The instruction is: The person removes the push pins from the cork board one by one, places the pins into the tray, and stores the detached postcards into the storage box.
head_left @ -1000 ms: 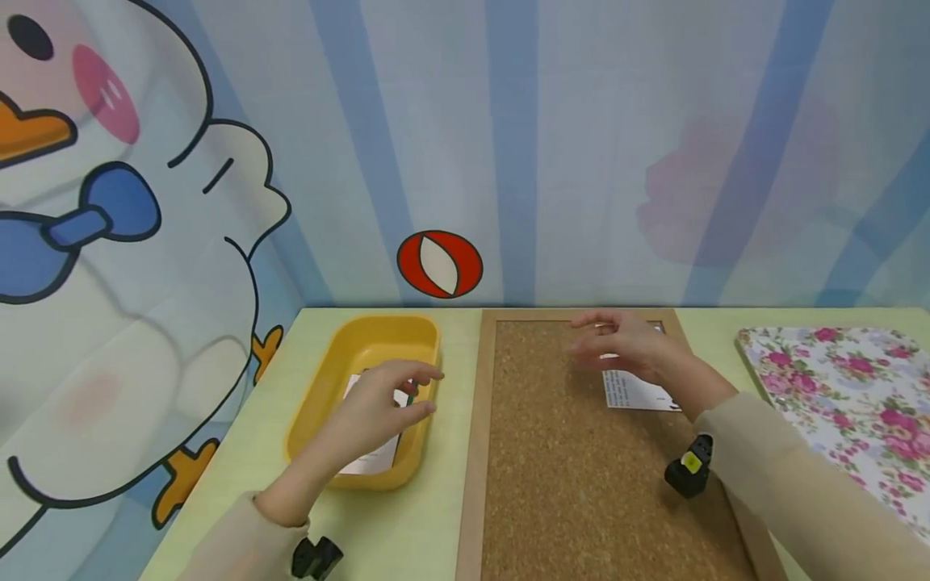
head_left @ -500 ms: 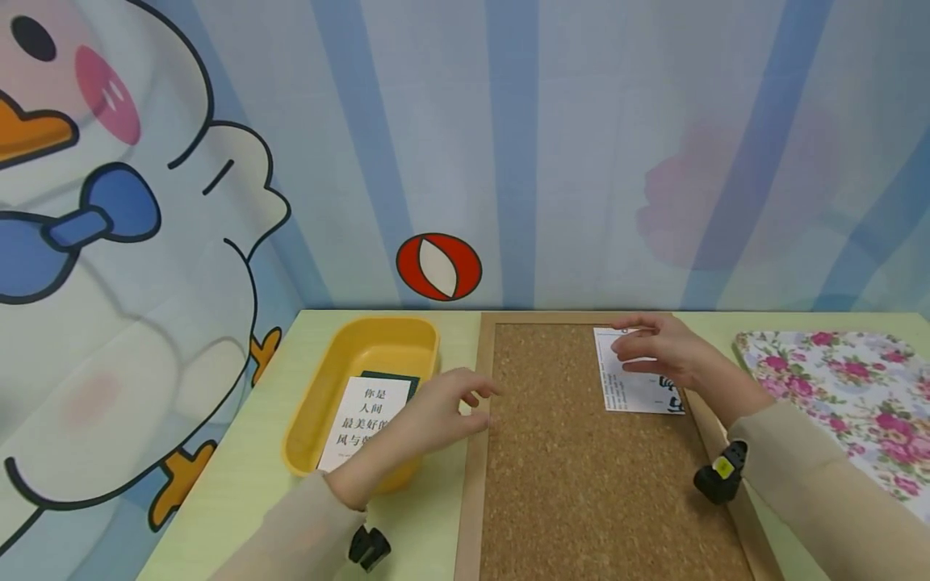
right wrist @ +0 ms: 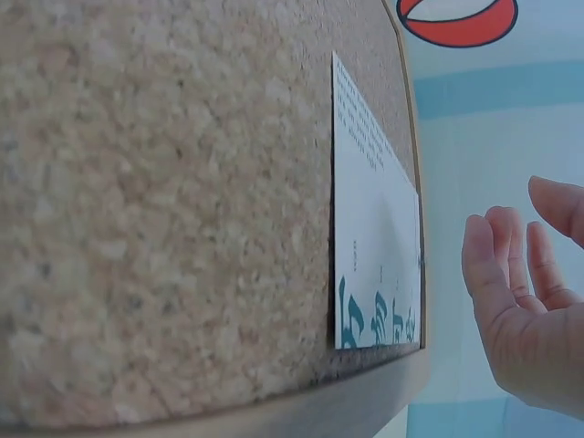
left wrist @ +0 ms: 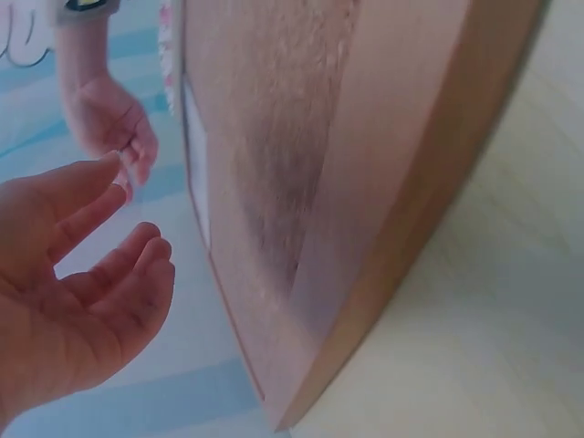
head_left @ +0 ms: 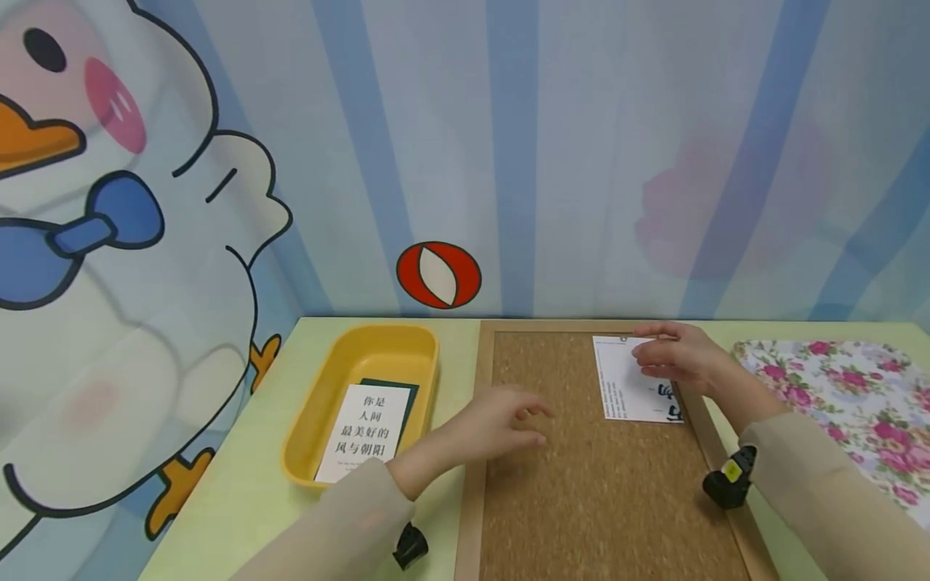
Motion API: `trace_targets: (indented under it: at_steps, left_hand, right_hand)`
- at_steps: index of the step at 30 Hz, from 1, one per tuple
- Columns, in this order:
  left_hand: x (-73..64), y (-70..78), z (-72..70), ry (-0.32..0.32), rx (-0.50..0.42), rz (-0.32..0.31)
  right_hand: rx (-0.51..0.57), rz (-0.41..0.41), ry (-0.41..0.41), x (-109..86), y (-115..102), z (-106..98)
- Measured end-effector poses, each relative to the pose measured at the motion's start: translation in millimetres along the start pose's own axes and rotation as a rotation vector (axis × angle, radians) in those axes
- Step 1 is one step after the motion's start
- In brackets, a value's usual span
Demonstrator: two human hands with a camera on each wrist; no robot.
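A white card (head_left: pixel 617 387) with dark writing lies on the cork board (head_left: pixel 567 500), near its far right corner. At its top edge is a small dark spot, too small to make out. My right hand (head_left: pixel 683 359) hovers over the card's right part, fingers loosely bent, holding nothing; the right wrist view shows this hand (right wrist: pixel 525 301) apart from the card (right wrist: pixel 374 237). Over the board's left side my left hand (head_left: pixel 501 420) hangs in the air with relaxed fingers. Nothing shows between thumb and fingers of the left hand (left wrist: pixel 82 283) in the left wrist view.
Left of the board stands a yellow tray (head_left: pixel 305 436) holding a white card (head_left: pixel 366 428) with Chinese writing on top of a dark green one (head_left: pixel 409 403). A flowered tray (head_left: pixel 843 403) is at the right. A printed cloth wall (head_left: pixel 581 161) rises behind the table.
My left hand has moved right, from above the yellow tray to above the cork board, uncovering the cards in the tray. The right hand has shifted right, showing more of the board's card.
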State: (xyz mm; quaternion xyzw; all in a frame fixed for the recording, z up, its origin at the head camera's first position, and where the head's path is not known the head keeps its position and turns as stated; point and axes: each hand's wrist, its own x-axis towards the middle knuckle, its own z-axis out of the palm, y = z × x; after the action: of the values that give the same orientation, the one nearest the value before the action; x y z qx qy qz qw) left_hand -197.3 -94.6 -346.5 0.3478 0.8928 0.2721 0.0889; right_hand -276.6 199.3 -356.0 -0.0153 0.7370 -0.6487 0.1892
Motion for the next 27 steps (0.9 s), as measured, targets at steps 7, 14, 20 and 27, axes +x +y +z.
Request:
trace_targets:
  at_steps: [7, 14, 20, 27]
  left_hand:
    - [22.2, 10.3, 18.7, -0.091, 0.234, 0.088]
    - [43.7, 14.8, 31.4, -0.147, 0.327, 0.151]
    - [60.1, 14.9, 42.8, -0.202, 0.426, 0.224]
    - [84.8, 18.2, 55.2, -0.215, 0.524, 0.261]
  right_hand:
    - [0.029, 0.054, 0.041, 3.3, 2, -6]
    - [0.051, 0.081, 0.077, 11.0, 3, -1]
    - [0.051, 0.099, 0.065, 18.8, 7, 2]
    - [0.017, 0.091, 0.094, 25.7, 10, -1]
